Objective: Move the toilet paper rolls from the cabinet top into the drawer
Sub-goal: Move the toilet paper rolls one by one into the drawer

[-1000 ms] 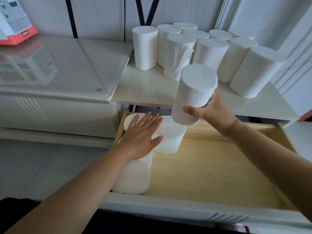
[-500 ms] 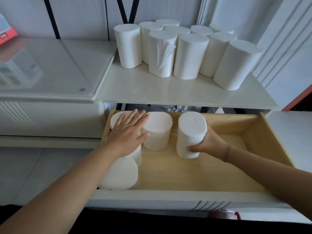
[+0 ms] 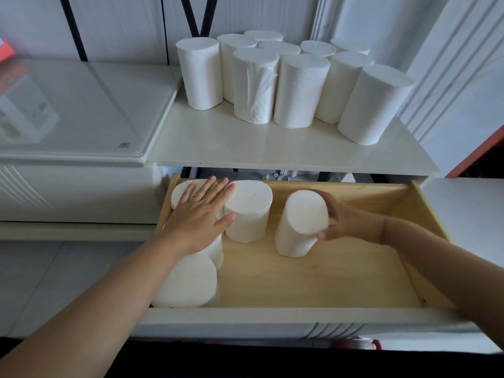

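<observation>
**A:** What's in the drawer (image 3: pixel 313 282) so far?

**B:** Rolls standing along the left wall, the nearest (image 3: pixel 188 282) by the front corner, plus one (image 3: pixel 248 211) at the back just right of them. Left hand (image 3: pixel 199 216) lies flat and open across those tops, gripping nothing. Right hand (image 3: pixel 346 219) is wrapped round another roll (image 3: pixel 300 222) mid-drawer, base on the wood, apart from the others.

**A:** Room left?

**B:** Plenty, the whole right half and front middle are bare wood. Up on the cabinet top (image 3: pixel 245 148) a cluster of rolls (image 3: pixel 297 91) stands toward the back, with the front strip free.
</observation>
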Available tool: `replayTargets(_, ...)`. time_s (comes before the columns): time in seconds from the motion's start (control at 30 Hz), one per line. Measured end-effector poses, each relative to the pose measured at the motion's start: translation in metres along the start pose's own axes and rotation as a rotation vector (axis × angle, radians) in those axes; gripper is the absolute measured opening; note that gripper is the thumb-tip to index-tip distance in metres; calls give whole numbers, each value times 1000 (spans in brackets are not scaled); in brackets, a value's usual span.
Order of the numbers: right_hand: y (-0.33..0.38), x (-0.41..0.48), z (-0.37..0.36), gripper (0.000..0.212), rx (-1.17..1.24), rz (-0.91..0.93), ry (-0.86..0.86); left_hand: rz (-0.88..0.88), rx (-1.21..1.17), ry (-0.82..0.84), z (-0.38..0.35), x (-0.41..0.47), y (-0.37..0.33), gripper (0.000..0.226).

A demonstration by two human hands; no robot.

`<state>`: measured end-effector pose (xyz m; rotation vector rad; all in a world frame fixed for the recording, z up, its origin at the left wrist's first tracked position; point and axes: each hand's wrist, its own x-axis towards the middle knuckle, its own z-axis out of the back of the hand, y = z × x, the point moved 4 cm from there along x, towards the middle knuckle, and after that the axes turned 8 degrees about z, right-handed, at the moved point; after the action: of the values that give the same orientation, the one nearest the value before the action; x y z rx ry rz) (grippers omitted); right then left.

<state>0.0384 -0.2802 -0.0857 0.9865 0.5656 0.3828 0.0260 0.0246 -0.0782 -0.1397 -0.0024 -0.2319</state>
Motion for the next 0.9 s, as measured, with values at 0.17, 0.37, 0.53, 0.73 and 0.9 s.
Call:
replayTargets(0.17,10,17,12,41,100,-30,-181,-1,0,-4,0,0,0,66)
replayTargets(0.37,18,26,0,19,74,-103,-244,1,-3,1,1,0,-1,67)
replayTargets(0.53,25,8,-18,40,-141,-253,-169,-1,-3,6,1,0,0,67)
replayTargets(0.73,27,-1,-62,54,117,-344,-89,3,-25,26,2,-1,-2,68)
replayTargets(0.9,31,1,-85,54,607,-469,-52,-14,-58,30,5,-3,-4,64)
